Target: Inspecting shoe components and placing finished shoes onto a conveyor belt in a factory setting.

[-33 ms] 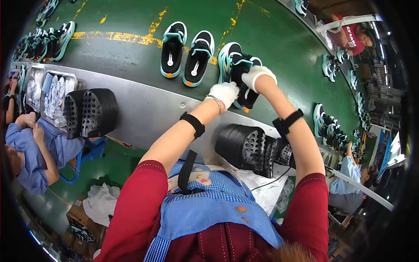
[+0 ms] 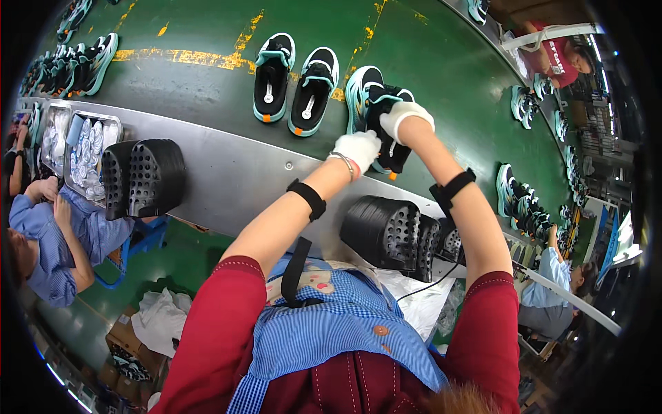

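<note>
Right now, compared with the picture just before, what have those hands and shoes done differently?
Very little. The left hand has shifted slightly right, and the right hand slightly left. The heel of the black shoe between them has nudged slightly right. I see no grip taken or let go. The shoe pair further left and the black perforated block stayed put.

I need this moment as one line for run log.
Left hand, white glove: at black-and-teal sports shoe | Right hand, white glove: at same shoe | Farther left: two similar shoes on green surface
</note>
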Demonstrator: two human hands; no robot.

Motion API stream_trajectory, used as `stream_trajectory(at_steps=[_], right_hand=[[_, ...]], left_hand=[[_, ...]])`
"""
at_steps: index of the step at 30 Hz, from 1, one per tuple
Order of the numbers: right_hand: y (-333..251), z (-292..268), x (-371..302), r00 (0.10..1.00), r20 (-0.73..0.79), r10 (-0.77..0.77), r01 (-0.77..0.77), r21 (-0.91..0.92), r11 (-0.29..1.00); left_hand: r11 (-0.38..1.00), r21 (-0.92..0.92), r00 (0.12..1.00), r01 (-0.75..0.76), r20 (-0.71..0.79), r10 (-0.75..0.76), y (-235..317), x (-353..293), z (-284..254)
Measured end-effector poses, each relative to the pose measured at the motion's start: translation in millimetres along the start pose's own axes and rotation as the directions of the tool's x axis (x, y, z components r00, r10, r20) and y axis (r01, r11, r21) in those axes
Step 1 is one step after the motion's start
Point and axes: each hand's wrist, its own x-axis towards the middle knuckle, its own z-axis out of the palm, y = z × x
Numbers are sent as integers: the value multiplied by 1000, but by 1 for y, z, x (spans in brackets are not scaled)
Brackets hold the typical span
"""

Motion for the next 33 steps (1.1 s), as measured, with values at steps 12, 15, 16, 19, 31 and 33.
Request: stream_trajectory(at_steps=[12,15,16,19,31,33], right_hand=[[-31,31,47,993,98,-64,64,8,998],[-38,40,60,997,47,-68,66,36,997],[-39,40,61,998,40,-56,54,50,997],[-33,43,67,995,22,-100,98,84,992],[56,-40,-101,890,-32,-454,443,288,849],[93,-30,-156,869,-175,-462,494,284,822]], left_hand=[[939,82,851,334,403,-337,2,32,-9],[902,15,830,431,386,-403,3,31,-10],[903,18,822,430,407,-399,1,32,-3],[936,26,874,352,350,-338,-3,32,7],[960,171,950,222,184,-253,-11,18,3],[967,199,970,160,151,-192,-16,12,1]])
